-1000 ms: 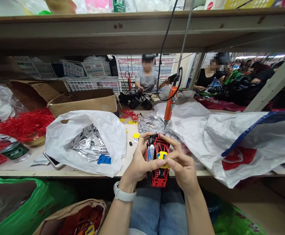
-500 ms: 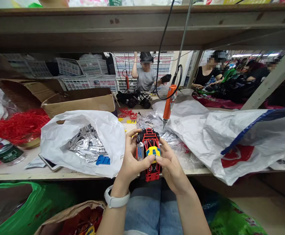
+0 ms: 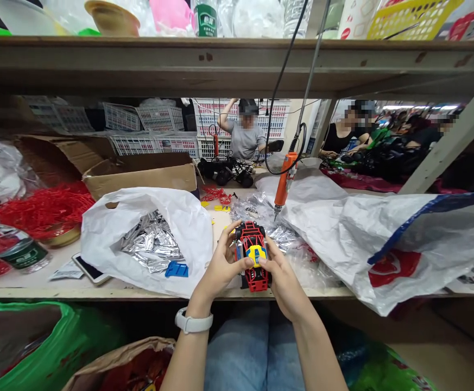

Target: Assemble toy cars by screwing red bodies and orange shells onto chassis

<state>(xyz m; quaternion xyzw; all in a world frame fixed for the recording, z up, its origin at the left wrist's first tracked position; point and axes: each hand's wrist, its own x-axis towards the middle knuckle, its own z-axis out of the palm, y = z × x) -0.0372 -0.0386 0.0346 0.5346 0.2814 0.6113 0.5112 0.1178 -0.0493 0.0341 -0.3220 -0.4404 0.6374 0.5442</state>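
Note:
Between both hands is a toy car (image 3: 255,239) with a red tubular frame, black wheels and a yellow and blue panel on top. My left hand (image 3: 225,263) grips its left side, thumb on the yellow panel. My right hand (image 3: 282,274) holds the right side, its thumb at the panel's other edge. Fingers under the car are hidden. An orange electric screwdriver (image 3: 285,179) hangs point-down just beyond the car. Left of my hands, a white bag (image 3: 102,217) lies open with silvery flat pieces (image 3: 151,239) inside and a blue plastic part (image 3: 177,269) at its edge.
Red plastic parts (image 3: 45,209), a water bottle (image 3: 12,244) and a phone (image 3: 90,270) lie at left. A cardboard box (image 3: 139,179) stands behind the bag. Another white sack (image 3: 342,228) covers the right. A shelf (image 3: 237,62) spans overhead; co-workers sit beyond the bench.
The view has tilted up slightly, showing more of the shelf above. Both hands still hold the toy car, thumbs on the panel, with its near end tipped a little differently.

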